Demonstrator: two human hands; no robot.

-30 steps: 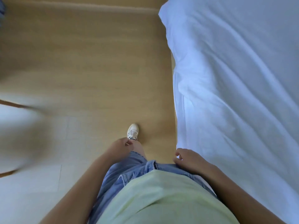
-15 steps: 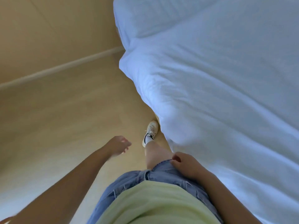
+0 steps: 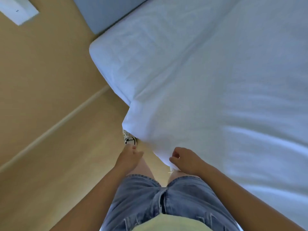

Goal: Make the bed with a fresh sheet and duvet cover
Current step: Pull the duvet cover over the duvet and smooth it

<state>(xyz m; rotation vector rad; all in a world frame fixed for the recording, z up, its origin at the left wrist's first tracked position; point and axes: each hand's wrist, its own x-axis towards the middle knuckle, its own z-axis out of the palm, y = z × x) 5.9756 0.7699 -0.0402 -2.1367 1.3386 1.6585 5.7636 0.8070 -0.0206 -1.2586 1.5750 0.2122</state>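
Head view: white sheet covering whole right side of frame, wrinkly, edge hanging down at lower middle. Right hand reaching that edge, fingers curling; pinching cloth or not, cannot tell. Left hand hanging beside it, fingers loose, holding nothing. Shoe poking out under edge, on floor. Doing it well, probably: grabbing edge with both hands, pulling flat, tucking under, smoothing wrinkles toward upper corner.

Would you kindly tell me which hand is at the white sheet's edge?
The right hand, fingers curled at the hanging edge of the sheet; the left hand hangs apart from it, over the floor near the shoe.
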